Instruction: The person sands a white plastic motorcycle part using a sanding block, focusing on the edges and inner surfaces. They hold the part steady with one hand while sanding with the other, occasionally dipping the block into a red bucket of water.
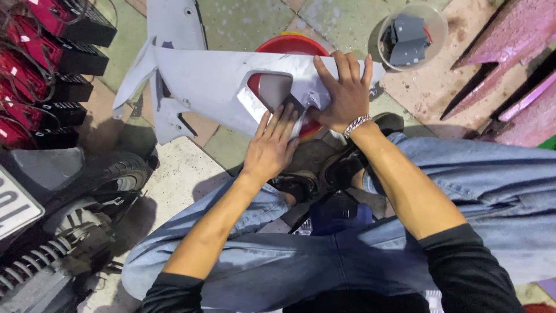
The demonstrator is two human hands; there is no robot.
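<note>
Head view: two hands work a grey fairing panel (214, 81) held over a red basin (292, 45).

Its long lower edge runs toward the knees; room is tight — a motorcycle wheel (116, 179) and red tail lights (35, 69) crowd one side, a clear tub (412, 36) sits past the panel's tip. Left hand (271, 144) lies flat, fingers together, pressing a dark sanding pad (292, 104) by the cutout. Right hand (346, 93) — fingers spread — rests flat on the panel beside it.

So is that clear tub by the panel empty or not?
Not empty. The clear tub stands upright on the floor with dark grey pieces inside, visible through its open top.
</note>
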